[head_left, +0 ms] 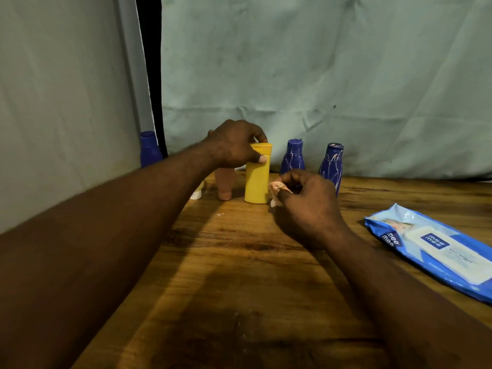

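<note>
Yellow bottle [257, 182]: I see it standing upright on the wooden table [239, 262], just above the middle of my view, towards 12 o'clock.
Left hand [234, 143]: it reaches in from 8 o'clock. Its fingers curl over the bottle's cap and the thumb presses the front just below, so it grips the top.
Right hand [306, 206]: it comes in from 5 o'clock, fingers curled, pinching a crumpled wipe [277, 187].
Wipe: pinkish white, at 3 o'clock of the yellow bottle, just beside its lower half. I cannot tell whether they touch.
Pink bottle [225, 183]: upright, just beside the yellow bottle at 9 o'clock, its top hidden by the left hand.
Middle blue bottle [292, 157]: upright at 2 o'clock of the yellow bottle.
Right blue bottle [331, 163]: upright behind the right hand.
Left blue bottle [149, 149]: at 10 o'clock, behind the left forearm.
Wipes pack [436, 251]: blue, lying flat at 4 o'clock, well apart from the right hand.
</note>
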